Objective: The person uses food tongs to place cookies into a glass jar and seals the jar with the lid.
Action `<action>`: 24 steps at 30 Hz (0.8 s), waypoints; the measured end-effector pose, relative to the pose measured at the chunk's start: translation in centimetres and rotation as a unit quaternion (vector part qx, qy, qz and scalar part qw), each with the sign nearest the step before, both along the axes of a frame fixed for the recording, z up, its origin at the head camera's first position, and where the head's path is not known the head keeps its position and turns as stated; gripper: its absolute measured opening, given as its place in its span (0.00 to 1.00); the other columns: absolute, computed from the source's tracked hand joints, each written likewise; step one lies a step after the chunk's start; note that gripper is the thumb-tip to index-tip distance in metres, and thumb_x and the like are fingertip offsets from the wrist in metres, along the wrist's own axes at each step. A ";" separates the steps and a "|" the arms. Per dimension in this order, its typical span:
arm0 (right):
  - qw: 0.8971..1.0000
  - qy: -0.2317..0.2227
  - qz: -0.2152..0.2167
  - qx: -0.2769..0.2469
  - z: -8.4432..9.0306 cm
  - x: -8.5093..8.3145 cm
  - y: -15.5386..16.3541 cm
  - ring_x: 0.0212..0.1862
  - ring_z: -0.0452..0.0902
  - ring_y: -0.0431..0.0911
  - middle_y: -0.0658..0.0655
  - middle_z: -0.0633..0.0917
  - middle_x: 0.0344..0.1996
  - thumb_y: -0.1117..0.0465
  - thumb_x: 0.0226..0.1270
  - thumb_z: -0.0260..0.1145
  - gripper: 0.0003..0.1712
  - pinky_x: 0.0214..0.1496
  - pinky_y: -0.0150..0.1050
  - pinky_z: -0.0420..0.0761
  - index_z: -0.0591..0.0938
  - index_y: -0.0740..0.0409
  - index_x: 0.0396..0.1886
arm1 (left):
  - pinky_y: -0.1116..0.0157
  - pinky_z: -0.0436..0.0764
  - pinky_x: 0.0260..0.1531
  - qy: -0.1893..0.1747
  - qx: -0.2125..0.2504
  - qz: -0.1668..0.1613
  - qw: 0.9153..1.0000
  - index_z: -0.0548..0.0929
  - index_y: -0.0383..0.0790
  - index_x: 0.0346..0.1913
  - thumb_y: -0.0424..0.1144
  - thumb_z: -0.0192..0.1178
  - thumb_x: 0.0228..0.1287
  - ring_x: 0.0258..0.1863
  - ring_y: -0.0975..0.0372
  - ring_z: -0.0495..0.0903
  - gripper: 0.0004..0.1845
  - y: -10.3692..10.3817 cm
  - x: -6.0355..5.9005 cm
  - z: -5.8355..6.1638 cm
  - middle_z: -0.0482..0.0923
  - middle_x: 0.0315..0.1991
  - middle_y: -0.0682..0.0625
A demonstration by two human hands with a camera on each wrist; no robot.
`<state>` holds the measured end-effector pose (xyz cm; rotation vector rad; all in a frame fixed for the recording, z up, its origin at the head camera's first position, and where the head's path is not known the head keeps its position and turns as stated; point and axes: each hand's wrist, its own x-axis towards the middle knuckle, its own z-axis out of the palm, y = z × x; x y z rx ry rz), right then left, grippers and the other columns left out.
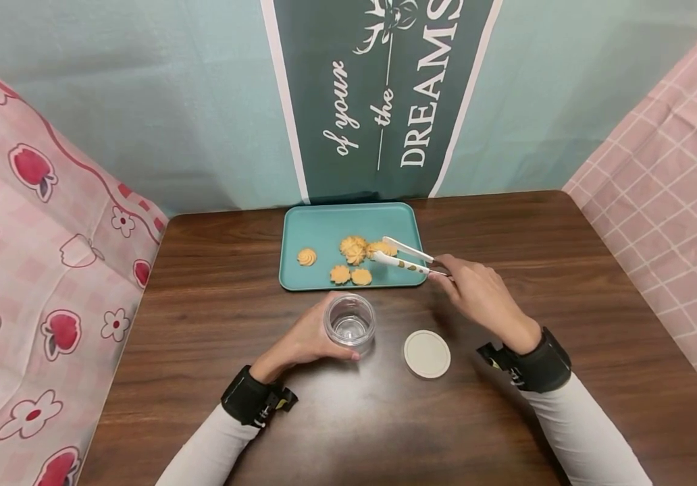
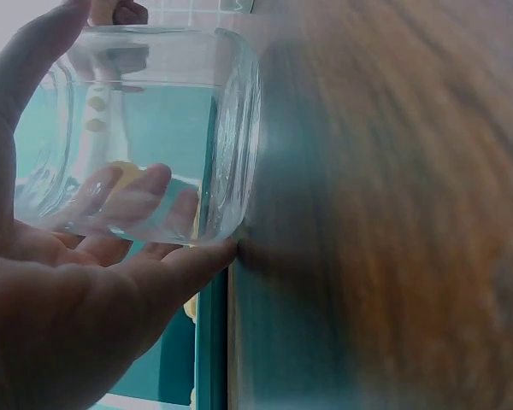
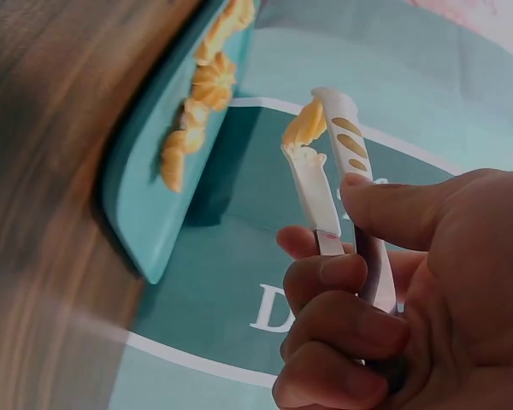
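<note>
Tongs (image 1: 408, 256) pinching cookie (image 1: 381, 248) — left hand (image 1: 302, 341) gripping jar (image 1: 350, 320)

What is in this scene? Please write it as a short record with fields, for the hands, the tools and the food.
left hand: left hand holds the glass jar upright on the table
jar: no lid on, looks empty
right hand: right hand grips the tongs
tongs: tips closed on one cookie over the tray
tray: teal tray with other cookies on it
lid: white lid lies flat on the table, right of the jar, apart from it
</note>
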<state>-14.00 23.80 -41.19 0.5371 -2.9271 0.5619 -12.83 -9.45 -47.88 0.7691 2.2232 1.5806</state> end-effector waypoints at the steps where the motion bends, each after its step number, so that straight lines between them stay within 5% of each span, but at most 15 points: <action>1: 1.000 0.001 0.000 0.000 0.2 0.1 0.0 0.21 0.65 0.44 0.50 0.71 0.20 0.53 0.81 0.65 0.18 0.22 0.38 0.63 0.81 0.62 0.58 | 0.46 0.72 0.71 -0.001 0.001 -0.001 1.000 0.72 0.45 0.71 0.39 0.90 0.39 0.66 0.48 0.77 0.52 0.0 0.0 0.0 0.79 0.65 0.46; 24: 0.997 0.069 0.040 -0.002 3.3 3.2 -0.7 0.23 0.65 0.41 0.49 0.74 0.24 0.58 0.75 0.71 0.13 0.22 0.35 0.63 0.81 0.58 0.52 | 0.45 0.72 0.71 0.005 0.000 0.009 1.000 0.73 0.44 0.71 0.39 0.90 0.38 0.66 0.47 0.77 0.53 -0.1 -0.1 0.0 0.78 0.65 0.46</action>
